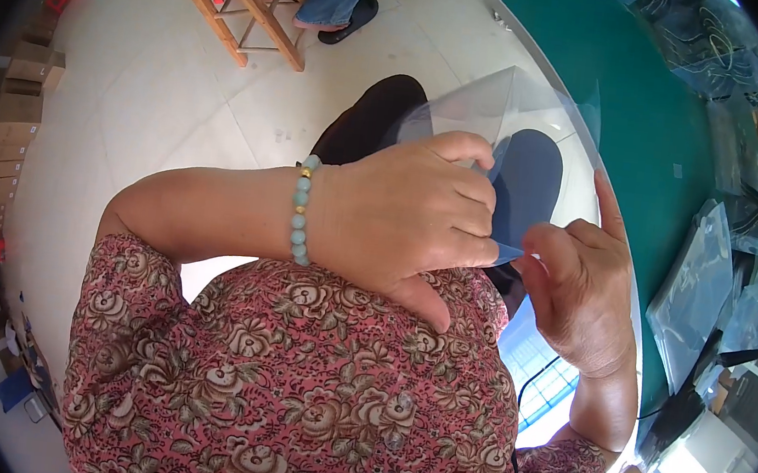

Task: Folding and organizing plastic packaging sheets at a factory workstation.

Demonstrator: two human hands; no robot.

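Note:
A clear, creased plastic sheet (476, 104) stands up over my lap, its far corner reaching the table's edge. My left hand (410, 207), wearing a bracelet of pale green beads, is curled over the near part of the sheet and grips it. Its thumb sticks out toward me. Between the two hands shows a small blue-tinted film corner (508, 253). My right hand (581, 290) pinches its tip between thumb and forefinger, with another finger pointing up along the table edge. Whether the blue corner is part of the sheet or a separate film, I cannot tell.
A green-topped table (651, 108) curves along my right, with flat clear plastic packs (697, 288) and bundled dark cables in bags on it. Ahead stands a wooden stool (250, 11) with a person seated. Cardboard boxes (17, 125) are stacked at the far left.

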